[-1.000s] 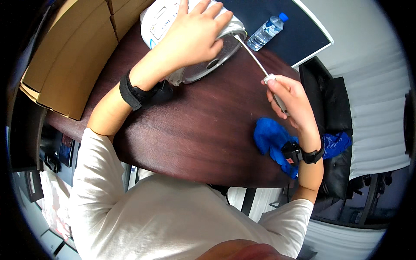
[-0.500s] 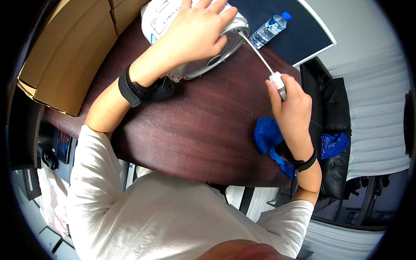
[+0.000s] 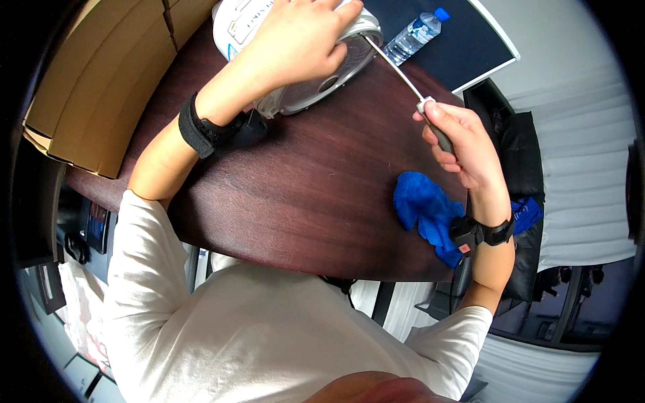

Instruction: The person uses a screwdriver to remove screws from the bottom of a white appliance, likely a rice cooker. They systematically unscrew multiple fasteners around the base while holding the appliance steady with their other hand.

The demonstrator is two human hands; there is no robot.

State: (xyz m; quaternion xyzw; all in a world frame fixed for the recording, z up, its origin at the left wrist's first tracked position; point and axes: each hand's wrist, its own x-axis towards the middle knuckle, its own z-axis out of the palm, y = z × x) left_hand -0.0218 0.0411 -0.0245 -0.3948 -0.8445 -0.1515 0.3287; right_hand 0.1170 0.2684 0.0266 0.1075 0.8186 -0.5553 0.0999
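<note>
On the far side of the table lies a white rounded appliance (image 3: 228,30), tipped on its side with its flat round face (image 3: 336,82) toward me. My left hand (image 3: 299,43) grips it from above, fingers over the top and thumb at the rim. In my right hand (image 3: 460,138) is a long-shafted screwdriver (image 3: 403,75), its grey handle wrapped by my fingers. The screwdriver's tip meets the rim of the round face; whether it sits in a screw is too small to tell.
A water bottle (image 3: 416,35) with a blue cap lies behind the appliance by a dark framed panel (image 3: 470,47). Cardboard boxes (image 3: 94,87) stand at the left. A blue cloth (image 3: 426,208) rests on the brown table (image 3: 295,201) near my right wrist; a black sofa (image 3: 524,154) is beyond.
My right hand has turned around the screwdriver handle, palm side now more visible, and the wrist has swung rightward. The appliance and left hand have shifted slightly up and left in view.
</note>
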